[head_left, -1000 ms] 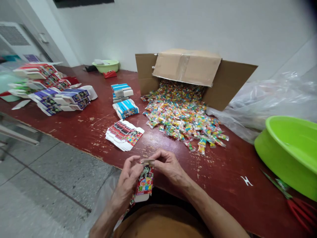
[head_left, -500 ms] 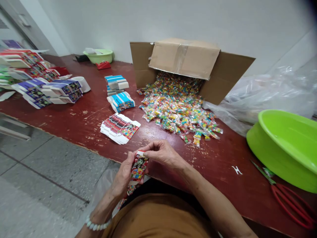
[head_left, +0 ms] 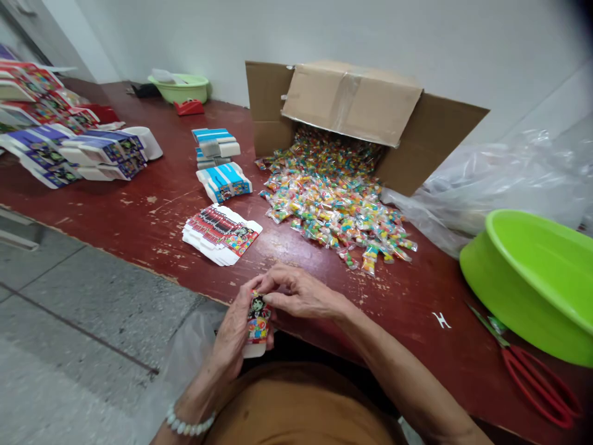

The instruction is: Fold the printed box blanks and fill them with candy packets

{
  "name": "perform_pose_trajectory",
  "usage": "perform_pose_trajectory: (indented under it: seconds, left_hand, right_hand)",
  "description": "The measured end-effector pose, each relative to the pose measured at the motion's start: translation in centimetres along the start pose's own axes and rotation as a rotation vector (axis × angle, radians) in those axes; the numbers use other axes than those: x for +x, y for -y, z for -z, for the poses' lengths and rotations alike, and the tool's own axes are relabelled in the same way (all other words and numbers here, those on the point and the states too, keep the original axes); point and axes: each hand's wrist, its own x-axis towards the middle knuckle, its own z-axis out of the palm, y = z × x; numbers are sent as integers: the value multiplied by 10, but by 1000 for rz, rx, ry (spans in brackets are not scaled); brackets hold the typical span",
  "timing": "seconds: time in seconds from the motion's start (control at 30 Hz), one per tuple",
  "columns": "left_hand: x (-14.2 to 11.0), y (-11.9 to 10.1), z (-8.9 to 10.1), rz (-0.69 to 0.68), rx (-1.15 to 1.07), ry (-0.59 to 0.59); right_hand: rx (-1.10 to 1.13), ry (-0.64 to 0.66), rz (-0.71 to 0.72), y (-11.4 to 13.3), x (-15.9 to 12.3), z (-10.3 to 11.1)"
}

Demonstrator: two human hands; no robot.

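Observation:
My left hand (head_left: 235, 330) is wrapped round a small red candy box (head_left: 257, 322) with a cartoon figure printed on its face. The box stands nearly upright over the table's near edge, and a pale flap shows at its lower end. At the top end, the fingers and thumb of my right hand (head_left: 294, 293) press together on the box and hide its upper edge. Just beyond my hands, a fanned stack of flat red printed cartons (head_left: 221, 233) lies on the table. Small clear bags of coloured candy (head_left: 333, 204) spill in a heap behind my right hand.
The candy comes out of a tipped cardboard box (head_left: 352, 102). Blue cartons (head_left: 225, 181), purple cartons (head_left: 104, 148) and red cartons (head_left: 39, 93) lie to the left. At right are a green basin (head_left: 514, 290), red-handled scissors (head_left: 537, 383) and clear plastic sheeting (head_left: 504, 173).
My right fingers have moved over the top of the candy box, covering the white flap seen there before. A pale flap now shows at its bottom. The view has shifted slightly.

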Motion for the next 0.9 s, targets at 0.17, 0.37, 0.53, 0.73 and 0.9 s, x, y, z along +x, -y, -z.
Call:
perform_pose_trajectory:
  seconds: [0.17, 0.37, 0.53, 0.73, 0.9]
  left_hand:
    - [-18, 28, 8, 61, -180, -6]
    - [-39, 32, 63, 180, -61, 14]
    - [-36, 19, 133, 235, 439, 321]
    - [-32, 25, 147, 505, 573, 417]
    - [-27, 13, 113, 245, 284, 305]
  right_hand:
    - [-84, -384, -228, -46, 65, 10]
    - [-319, -503, -326, -68, 131, 0]
    - [-602, -350, -394, -63, 118, -9]
    - [-868, -402, -332, -55, 53, 27]
    - [-1149, -560, -363, -74, 6, 65]
